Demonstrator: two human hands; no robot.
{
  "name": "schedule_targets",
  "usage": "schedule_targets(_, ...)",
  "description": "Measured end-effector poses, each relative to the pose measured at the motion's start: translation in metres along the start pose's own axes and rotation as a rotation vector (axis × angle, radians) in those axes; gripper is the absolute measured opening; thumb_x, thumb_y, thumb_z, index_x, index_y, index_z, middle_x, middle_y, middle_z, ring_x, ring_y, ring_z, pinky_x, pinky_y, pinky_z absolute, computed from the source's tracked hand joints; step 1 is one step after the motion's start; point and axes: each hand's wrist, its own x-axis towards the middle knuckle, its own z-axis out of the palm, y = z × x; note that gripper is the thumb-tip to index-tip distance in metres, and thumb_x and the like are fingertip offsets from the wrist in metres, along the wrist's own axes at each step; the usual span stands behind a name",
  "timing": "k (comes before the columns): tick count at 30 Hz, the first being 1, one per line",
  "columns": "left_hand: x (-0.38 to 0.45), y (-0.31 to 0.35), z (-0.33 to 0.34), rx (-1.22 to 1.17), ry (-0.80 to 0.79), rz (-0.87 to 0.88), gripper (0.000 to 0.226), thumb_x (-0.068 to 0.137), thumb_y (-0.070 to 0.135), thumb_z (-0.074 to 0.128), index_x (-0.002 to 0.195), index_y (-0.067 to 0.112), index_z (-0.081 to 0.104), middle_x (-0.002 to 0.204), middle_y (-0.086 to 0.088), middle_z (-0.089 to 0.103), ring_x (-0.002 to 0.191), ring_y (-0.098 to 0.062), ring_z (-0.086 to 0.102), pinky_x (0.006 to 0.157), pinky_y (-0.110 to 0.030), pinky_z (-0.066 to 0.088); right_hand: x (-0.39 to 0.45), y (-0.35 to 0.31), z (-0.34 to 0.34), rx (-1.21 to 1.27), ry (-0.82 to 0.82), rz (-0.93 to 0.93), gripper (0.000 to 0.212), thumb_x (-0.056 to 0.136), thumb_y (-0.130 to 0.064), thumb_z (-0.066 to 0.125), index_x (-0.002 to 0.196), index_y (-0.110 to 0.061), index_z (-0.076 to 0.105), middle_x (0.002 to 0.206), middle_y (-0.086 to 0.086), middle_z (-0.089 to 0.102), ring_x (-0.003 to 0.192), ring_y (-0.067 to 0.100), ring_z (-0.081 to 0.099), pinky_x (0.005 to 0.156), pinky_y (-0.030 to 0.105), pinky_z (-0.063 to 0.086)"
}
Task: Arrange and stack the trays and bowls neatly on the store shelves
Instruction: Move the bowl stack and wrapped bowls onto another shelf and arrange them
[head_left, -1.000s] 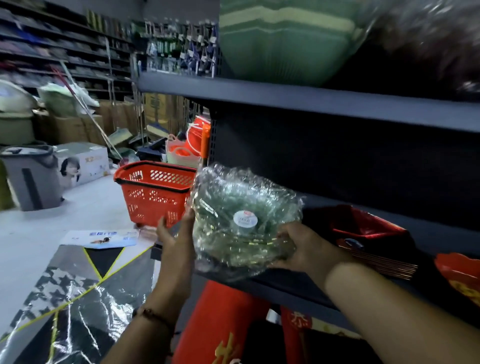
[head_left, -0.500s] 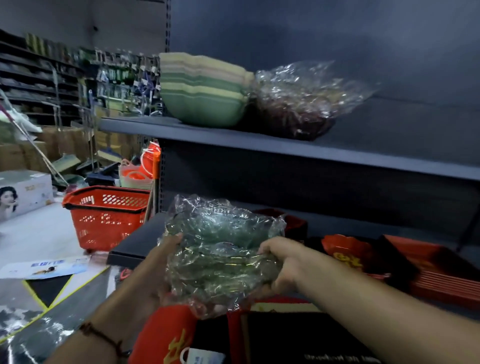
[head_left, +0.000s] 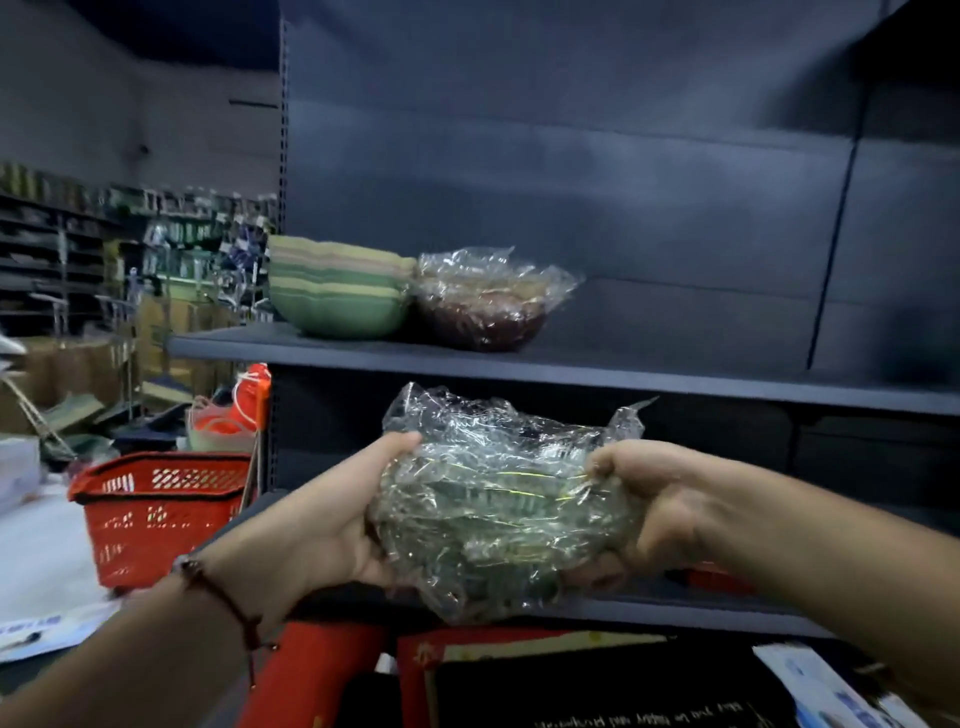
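A dark shelving unit (head_left: 623, 171) fills the view, its upper shelf (head_left: 519, 366) running across at mid-height. On that shelf a stack of green bowls (head_left: 337, 291) sits at the left end, touching a plastic-wrapped stack of dark red bowls (head_left: 483, 306) on its right. A red basket (head_left: 161, 514) stands on the floor, left of the unit. In front of the lower shelf (head_left: 675, 608), below the upper shelf's edge, a wrapped bundle of greenish bowls (head_left: 498, 504) is held up between both hands. The left hand (head_left: 332, 519) cups its left side, fingers curled under; the right hand (head_left: 644, 514) grips its right side, pinching the wrap. Red and black boxes (head_left: 597, 680) lie below.
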Motion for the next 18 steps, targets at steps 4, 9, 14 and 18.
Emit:
schedule_targets(4, -0.025, 0.038, 0.032, 0.086, -0.099, 0.056, 0.054, 0.084, 0.057, 0.054, 0.115, 0.016, 0.067, 0.105, -0.010, 0.073, 0.103, -0.031, 0.066, 0.092, -0.054, 0.050, -0.058, -0.020, -0.027, -0.017, -0.007, -0.074, 0.022, 0.077, -0.011, 0.045, 0.091, -0.002, 0.058, 0.092, 0.022, 0.069, 0.078, 0.037, 0.068, 0.083, 0.060, 0.050)
schedule_targets(9, -0.030, 0.094, 0.079, 0.105, -0.262, 0.173, 0.050, 0.084, 0.056, 0.053, 0.117, 0.020, 0.066, 0.110, -0.007, 0.072, 0.104, -0.029, 0.065, 0.091, -0.056, 0.049, -0.111, -0.072, -0.060, -0.061, 0.051, -0.221, 0.033, 0.081, -0.014, 0.043, 0.106, 0.000, 0.059, 0.102, 0.027, 0.067, 0.093, 0.040, 0.064, 0.088, 0.062, 0.046)
schedule_targets(14, 0.017, 0.162, 0.134, 0.105, -0.254, 0.317, 0.052, 0.081, 0.053, 0.059, 0.122, 0.020, 0.062, 0.109, -0.008, 0.071, 0.100, -0.029, 0.066, 0.082, -0.056, 0.052, -0.113, -0.148, -0.086, -0.116, 0.183, -0.390, 0.018, 0.081, -0.016, 0.041, 0.087, -0.001, 0.051, 0.080, 0.029, 0.066, 0.081, 0.042, 0.060, 0.096, 0.062, 0.037)
schedule_targets(18, 0.075, 0.192, 0.172, 0.105, -0.210, 0.359, 0.043, 0.083, 0.051, 0.062, 0.114, 0.022, 0.055, 0.121, -0.012, 0.057, 0.099, -0.035, 0.061, 0.078, -0.055, 0.054, -0.061, -0.203, -0.113, -0.142, 0.283, -0.398, 0.017, 0.070, -0.019, 0.047, 0.080, -0.007, 0.052, 0.079, 0.025, 0.066, 0.080, 0.040, 0.060, 0.093, 0.060, 0.039)
